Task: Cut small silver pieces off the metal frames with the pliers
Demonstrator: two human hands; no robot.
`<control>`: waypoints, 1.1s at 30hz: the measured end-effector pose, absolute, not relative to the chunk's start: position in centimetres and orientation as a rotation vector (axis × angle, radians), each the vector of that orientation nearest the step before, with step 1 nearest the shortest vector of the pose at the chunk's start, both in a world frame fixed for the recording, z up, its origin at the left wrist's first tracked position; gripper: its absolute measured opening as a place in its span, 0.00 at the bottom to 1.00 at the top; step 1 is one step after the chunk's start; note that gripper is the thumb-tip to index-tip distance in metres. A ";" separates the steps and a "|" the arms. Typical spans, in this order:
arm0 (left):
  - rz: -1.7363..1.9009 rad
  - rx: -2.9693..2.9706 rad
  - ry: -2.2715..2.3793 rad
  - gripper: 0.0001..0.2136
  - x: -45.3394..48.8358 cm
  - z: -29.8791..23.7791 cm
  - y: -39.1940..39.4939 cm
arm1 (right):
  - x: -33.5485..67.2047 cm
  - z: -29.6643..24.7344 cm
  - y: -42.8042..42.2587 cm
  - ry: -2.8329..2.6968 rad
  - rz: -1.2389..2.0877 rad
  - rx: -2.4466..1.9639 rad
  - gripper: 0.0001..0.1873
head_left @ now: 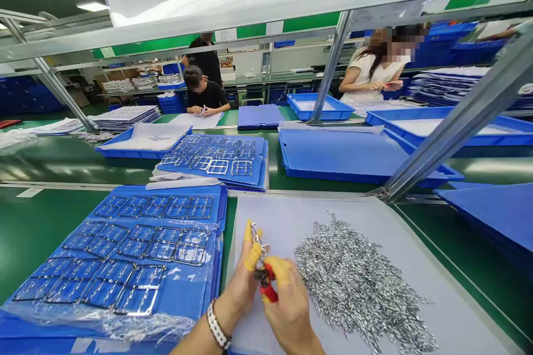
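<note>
My left hand [242,280], with yellow covers on its fingers, is closed on a cluster of small silver metal parts [256,234] that stick up past the fingertips. A pair of red-handled pliers [270,292] is gripped in my right hand [289,308], also with yellow finger covers. Its dark head meets the lower end of the metal parts; whether the jaws bite on them I cannot make out. Both hands are close together above a white sheet [266,211]. Beside my right hand spreads a big pile of small shiny metal pieces [358,283].
To the left, rectangular metal frames [139,289] lie in rows on blue sheets [183,294] under clear film. More frames [219,166] rest farther back. A slanting metal post [449,138] rises at the right. Blue trays [333,155] stand beyond, with people working opposite.
</note>
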State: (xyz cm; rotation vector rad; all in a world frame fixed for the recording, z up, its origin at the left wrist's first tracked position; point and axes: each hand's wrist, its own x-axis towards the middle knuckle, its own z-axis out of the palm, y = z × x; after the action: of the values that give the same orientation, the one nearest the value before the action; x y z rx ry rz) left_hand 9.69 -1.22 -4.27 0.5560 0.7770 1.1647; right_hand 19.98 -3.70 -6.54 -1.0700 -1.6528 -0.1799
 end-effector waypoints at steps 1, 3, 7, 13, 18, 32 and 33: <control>1.173 0.441 0.726 0.26 10.1 -4.7 -1.2 | 19.3 -6.8 -3.9 -1.702 -0.223 -1.047 0.21; 1.200 0.261 0.637 0.22 10.6 -5.3 -1.2 | 18.4 -7.3 -4.3 -1.781 -0.271 -1.060 0.21; 1.225 0.042 0.549 0.17 10.4 -5.6 -0.8 | 19.5 -6.7 -4.7 -1.935 -0.170 -1.138 0.21; 1.070 0.064 0.464 0.25 10.1 -5.9 -0.1 | 24.2 -4.3 -3.9 -2.008 -0.118 -1.410 0.18; 0.966 0.062 0.395 0.29 10.1 -5.7 0.3 | 24.5 -5.2 -3.3 -2.098 -0.099 -1.515 0.16; 1.152 0.128 0.552 0.26 10.6 -5.8 1.5 | 22.9 -4.3 -2.8 -2.144 -0.208 -1.682 0.17; 1.160 0.124 0.556 0.26 10.7 -5.9 1.5 | 22.6 -4.2 -2.7 -2.165 -0.199 -1.684 0.17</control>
State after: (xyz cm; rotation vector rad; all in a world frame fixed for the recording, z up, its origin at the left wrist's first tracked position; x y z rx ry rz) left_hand 10.66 1.50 -5.88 0.1244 0.5559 1.1596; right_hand 22.63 -2.73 -4.24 -1.6845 -2.1646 -0.1993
